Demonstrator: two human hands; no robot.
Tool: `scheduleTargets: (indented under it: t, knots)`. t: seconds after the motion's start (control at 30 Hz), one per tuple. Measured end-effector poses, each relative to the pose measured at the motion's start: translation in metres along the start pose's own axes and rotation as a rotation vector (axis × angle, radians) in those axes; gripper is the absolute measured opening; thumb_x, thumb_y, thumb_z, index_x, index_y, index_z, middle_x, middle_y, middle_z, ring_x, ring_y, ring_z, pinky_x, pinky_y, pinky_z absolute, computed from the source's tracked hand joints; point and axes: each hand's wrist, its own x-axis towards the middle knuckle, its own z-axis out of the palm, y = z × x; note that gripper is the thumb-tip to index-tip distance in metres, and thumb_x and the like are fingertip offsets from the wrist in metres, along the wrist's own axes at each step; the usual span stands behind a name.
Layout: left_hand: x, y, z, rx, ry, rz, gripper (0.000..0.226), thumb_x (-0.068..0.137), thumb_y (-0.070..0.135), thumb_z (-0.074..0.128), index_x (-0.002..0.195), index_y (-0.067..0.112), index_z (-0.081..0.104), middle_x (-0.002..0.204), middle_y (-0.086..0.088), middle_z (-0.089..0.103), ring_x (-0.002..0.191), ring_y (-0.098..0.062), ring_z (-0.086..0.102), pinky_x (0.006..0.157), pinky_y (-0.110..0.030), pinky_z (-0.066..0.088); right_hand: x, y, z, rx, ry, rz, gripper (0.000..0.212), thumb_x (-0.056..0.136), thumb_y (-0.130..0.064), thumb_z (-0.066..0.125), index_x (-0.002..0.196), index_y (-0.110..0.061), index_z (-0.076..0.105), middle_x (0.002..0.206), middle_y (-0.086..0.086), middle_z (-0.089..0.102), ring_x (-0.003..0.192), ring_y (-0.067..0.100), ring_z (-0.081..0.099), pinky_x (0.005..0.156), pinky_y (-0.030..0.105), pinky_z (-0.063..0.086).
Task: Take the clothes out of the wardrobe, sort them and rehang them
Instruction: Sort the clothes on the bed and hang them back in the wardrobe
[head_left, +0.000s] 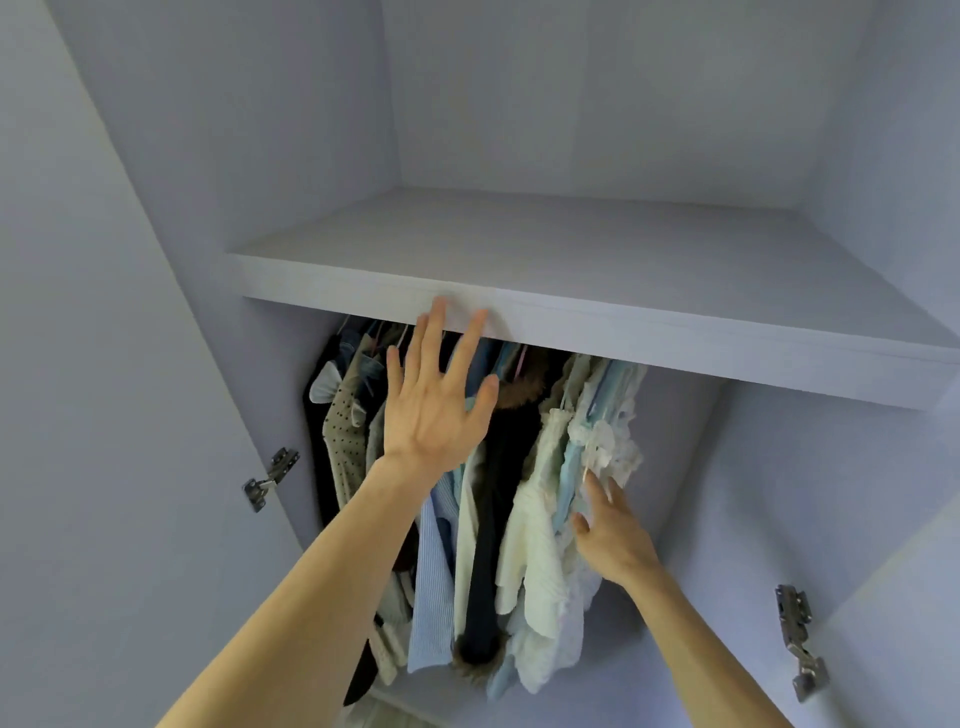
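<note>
Fingers (432, 338) on the left hand (434, 415) are straight and fanned wide, holding nothing. On my feed the 2 longest tips overlap the front edge of the shelf (571, 249), but I cannot tell whether they touch it. The palm faces into the wardrobe (779, 467), in front of the hanging clothes (519, 545).

The right hand (615, 543) sits lower, at the right end of the row. Its fingers are stretched out and relaxed, with the tips against a frilly white garment (608, 447). I see no pinch or curl around the fabric.

The clothes hang packed tight under the shelf, towards the left side of the compartment. From the left I make out a beige dotted piece (343, 441), a pale blue striped shirt (431, 597), a long dark garment (491, 545) with a fur trim, and a cream top (530, 545). The top touches the frilly white garment.

1 metal hinge (270, 478) shows on the left wall and another (800, 642) on the right.
</note>
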Motion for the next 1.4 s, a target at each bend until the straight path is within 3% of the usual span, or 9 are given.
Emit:
scheduleTargets:
  t: [0.2, 0.37, 0.5, 0.67, 0.83, 1.0, 1.17, 1.3, 1.4]
  knots:
    - [-0.179, -0.071, -0.017, 0.055, -0.188, -0.362, 0.072, 0.096, 0.036, 0.053, 0.157, 0.037, 0.015, 0.167, -0.002, -0.006, 0.149, -0.033, 0.018, 0.119, -0.055, 0.023, -0.068, -0.041, 0.034, -0.019, -0.147, -0.229, 0.050, 0.103, -0.032, 0.045, 0.152, -0.026, 0.035, 0.159, -0.004, 0.031, 0.144, 0.017, 0.033, 0.116, 0.033, 0.031]
    - [-0.360, -0.104, -0.076, 0.138, -0.330, -0.677, 0.076, 0.096, 0.040, 0.055, 0.158, 0.040, 0.011, 0.167, -0.001, 0.001, 0.154, -0.029, 0.007, 0.121, -0.054, 0.014, -0.143, -0.107, 0.088, -0.073, -0.288, -0.540, 0.041, 0.103, -0.036, 0.043, 0.145, -0.034, 0.045, 0.155, -0.015, 0.035, 0.143, 0.007, 0.030, 0.116, 0.024, 0.025]
    - [-0.499, -0.094, -0.149, 0.219, -0.339, -0.971, 0.069, 0.092, 0.043, 0.051, 0.156, 0.035, 0.026, 0.164, 0.001, 0.023, 0.153, -0.026, 0.015, 0.119, -0.051, 0.021, -0.229, -0.168, 0.136, -0.103, -0.393, -0.848, 0.038, 0.102, -0.035, 0.047, 0.139, -0.033, 0.054, 0.147, -0.015, 0.045, 0.140, 0.005, 0.034, 0.110, 0.012, 0.017]
    - [-0.657, -0.039, -0.243, 0.293, -0.327, -1.338, 0.066, 0.090, 0.046, 0.042, 0.153, 0.031, 0.033, 0.160, 0.000, 0.032, 0.150, -0.023, 0.024, 0.119, -0.049, 0.025, -0.351, -0.222, 0.206, -0.147, -0.571, -1.211, 0.035, 0.099, -0.038, 0.053, 0.133, -0.035, 0.059, 0.145, -0.015, 0.049, 0.141, 0.008, 0.036, 0.115, 0.022, 0.022]
    - [-0.786, 0.061, -0.316, 0.380, -0.176, -1.681, 0.070, 0.085, 0.051, 0.029, 0.151, 0.030, 0.037, 0.158, 0.002, 0.035, 0.147, -0.019, 0.029, 0.118, -0.048, 0.024, -0.494, -0.258, 0.251, -0.209, -0.781, -1.513, 0.037, 0.100, -0.039, 0.051, 0.137, -0.039, 0.054, 0.151, -0.017, 0.041, 0.147, 0.008, 0.026, 0.120, 0.034, 0.028]
    - [-0.881, 0.175, -0.347, 0.449, 0.024, -2.035, 0.064, 0.097, 0.044, 0.040, 0.157, 0.036, 0.018, 0.163, 0.009, 0.020, 0.150, -0.016, 0.019, 0.121, -0.045, 0.017, -0.625, -0.271, 0.272, -0.250, -0.981, -1.879, 0.037, 0.101, -0.043, 0.047, 0.137, -0.042, 0.052, 0.152, -0.020, 0.039, 0.146, 0.003, 0.023, 0.119, 0.025, 0.021]
    - [-0.921, 0.286, -0.334, 0.464, 0.288, -2.351, 0.057, 0.099, 0.043, 0.039, 0.154, 0.039, 0.023, 0.159, 0.010, 0.026, 0.147, -0.015, 0.022, 0.119, -0.048, 0.021, -0.730, -0.253, 0.286, -0.269, -1.155, -2.231, 0.035, 0.100, -0.042, 0.051, 0.134, -0.039, 0.058, 0.148, -0.016, 0.047, 0.143, 0.007, 0.033, 0.112, 0.016, 0.018]
    - [-0.922, 0.356, -0.304, 0.469, 0.438, -2.560, 0.058, 0.098, 0.042, 0.042, 0.153, 0.034, 0.027, 0.160, 0.008, 0.027, 0.149, -0.016, 0.021, 0.119, -0.047, 0.021, -0.787, -0.226, 0.292, -0.324, -1.277, -2.484, 0.039, 0.100, -0.042, 0.048, 0.138, -0.036, 0.055, 0.150, -0.012, 0.046, 0.146, 0.011, 0.031, 0.117, 0.029, 0.028]
    - [-0.917, 0.396, -0.274, 0.443, 0.544, -2.714, 0.059, 0.097, 0.043, 0.041, 0.154, 0.035, 0.026, 0.161, 0.008, 0.024, 0.149, -0.016, 0.020, 0.120, -0.047, 0.021, -0.817, -0.200, 0.296, -0.334, -1.367, -2.598, 0.041, 0.101, -0.042, 0.047, 0.141, -0.035, 0.053, 0.151, -0.013, 0.044, 0.147, 0.010, 0.028, 0.116, 0.027, 0.027]
